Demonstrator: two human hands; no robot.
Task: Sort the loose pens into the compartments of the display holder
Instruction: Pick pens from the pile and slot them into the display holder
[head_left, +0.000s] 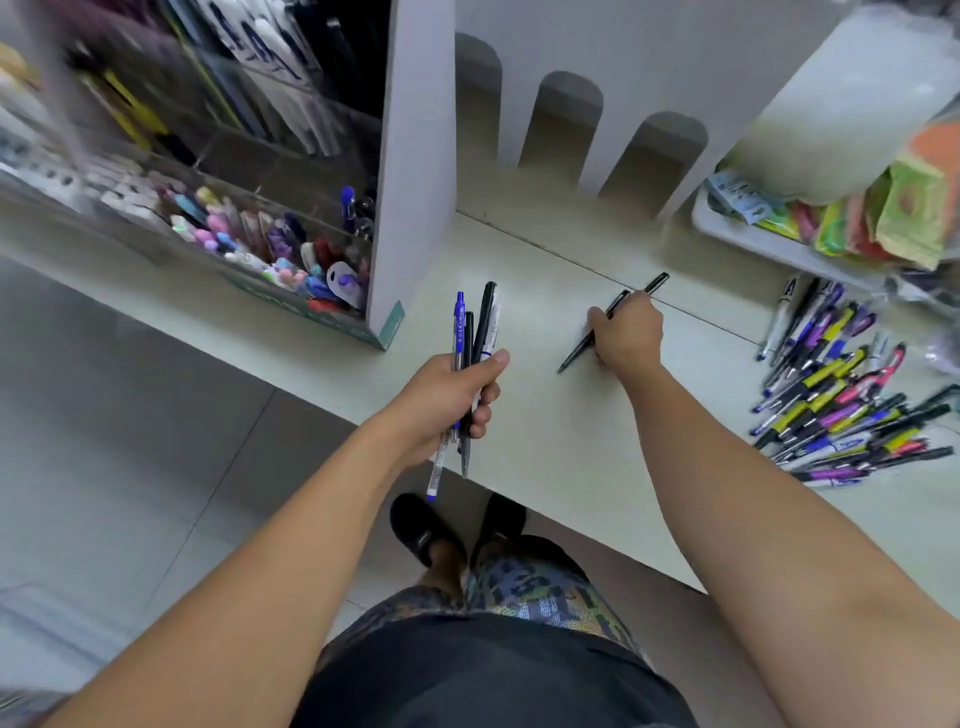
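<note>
My left hand (451, 397) grips a bundle of several pens (474, 338), blue, black and white ones, held upright above the front edge of the pale counter (524, 415). My right hand (628, 332) lies on the counter with its fingers curled round a slim black pen (582, 348). A second black pen (656, 282) sticks out just beyond its fingertips. The clear display holder (244, 171) with pen-filled compartments stands at the back left. A pile of loose pens (836, 395) lies on the counter at the right.
A white cardboard stand (415, 156) with arched cut-outs rises behind the counter's middle. A white tray (748, 236) of colourful packets sits at the back right. Grey floor tiles spread to the left, and my feet in black slippers show below the counter edge.
</note>
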